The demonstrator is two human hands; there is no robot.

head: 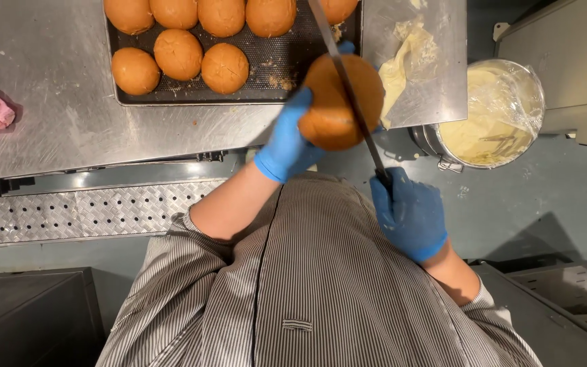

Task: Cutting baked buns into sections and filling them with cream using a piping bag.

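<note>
The left hand point(288, 139) cups a bun point(341, 102), fingers curled round it. The right hand point(407, 214) grips a knife point(348, 92), fingers wrapped, blade across the bun

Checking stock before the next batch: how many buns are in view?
9: one in the left hand, under the knife; eight on the tray, four cut off by the frame edge. More may be hidden.
</note>
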